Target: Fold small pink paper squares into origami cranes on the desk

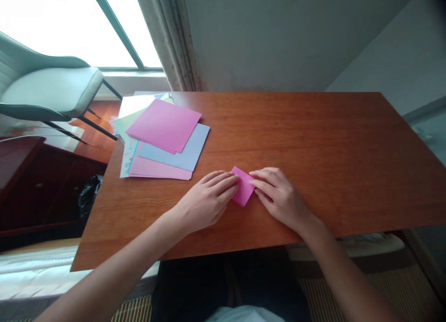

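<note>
A small folded piece of pink paper (244,190) lies near the front edge of the table, turned at a slant. My left hand (208,197) holds its left side, with the fingers together over that edge and the thumb mostly hidden beneath them. From the right, my right hand (278,195) pinches the opposite edge, its fingertips touching the paper. A stack of coloured paper sheets lies beyond my left hand: a larger pink sheet (165,124) on top, blue-grey sheets (190,150) under it, and light pink sheets (156,168) lower down.
The brown wooden table (306,136) reaches the wall (258,38) at the back. A pale chair (49,89) stands left of it by the window (69,24) and curtain (170,38). A black plastic bag (89,196) hangs near the dark red cabinet (45,187).
</note>
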The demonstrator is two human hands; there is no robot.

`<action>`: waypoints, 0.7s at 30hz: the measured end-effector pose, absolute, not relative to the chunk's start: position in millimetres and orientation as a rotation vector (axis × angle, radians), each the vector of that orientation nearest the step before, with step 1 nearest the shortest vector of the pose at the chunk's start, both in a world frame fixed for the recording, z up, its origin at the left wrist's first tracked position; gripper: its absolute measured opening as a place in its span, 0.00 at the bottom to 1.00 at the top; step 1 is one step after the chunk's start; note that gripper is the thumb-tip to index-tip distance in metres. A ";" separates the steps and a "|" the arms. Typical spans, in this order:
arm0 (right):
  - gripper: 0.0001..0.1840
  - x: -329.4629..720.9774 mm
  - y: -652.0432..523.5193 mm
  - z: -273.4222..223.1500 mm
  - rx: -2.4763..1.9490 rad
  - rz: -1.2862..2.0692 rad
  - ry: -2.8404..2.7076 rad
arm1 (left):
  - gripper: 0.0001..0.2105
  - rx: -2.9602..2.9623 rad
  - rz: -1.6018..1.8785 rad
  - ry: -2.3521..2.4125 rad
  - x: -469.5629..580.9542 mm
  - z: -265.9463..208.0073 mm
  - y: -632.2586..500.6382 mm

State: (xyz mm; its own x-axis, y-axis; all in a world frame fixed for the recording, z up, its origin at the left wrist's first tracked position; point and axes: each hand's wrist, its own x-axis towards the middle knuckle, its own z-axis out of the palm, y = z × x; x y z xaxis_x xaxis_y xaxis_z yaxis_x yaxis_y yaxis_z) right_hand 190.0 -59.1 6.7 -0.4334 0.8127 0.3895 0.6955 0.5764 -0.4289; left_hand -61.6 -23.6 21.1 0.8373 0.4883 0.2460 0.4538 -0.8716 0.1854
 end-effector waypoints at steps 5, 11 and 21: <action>0.16 191.2 -63.7 5.9 -1.130 0.145 -2.391 | 0.14 2.952 0.444 0.734 -64.9 14.1 -25.4; 0.13 193.2 -59.7 5.1 -1.006 0.105 -2.472 | 0.13 2.896 0.479 0.731 -66.0 16.4 -23.4; 0.09 187.2 -55.6 8.5 -1.041 0.238 -2.399 | 0.14 2.762 0.525 0.774 -64.1 18.6 -21.7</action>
State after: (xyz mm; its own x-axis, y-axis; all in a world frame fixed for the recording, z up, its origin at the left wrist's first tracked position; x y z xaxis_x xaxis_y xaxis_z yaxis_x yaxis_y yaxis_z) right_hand 187.2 -55.6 8.5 -0.5764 0.7217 0.3832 0.6324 0.6910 -0.3501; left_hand -64.1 -21.7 18.6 0.7969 0.5365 0.2777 0.4561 -0.8357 0.3059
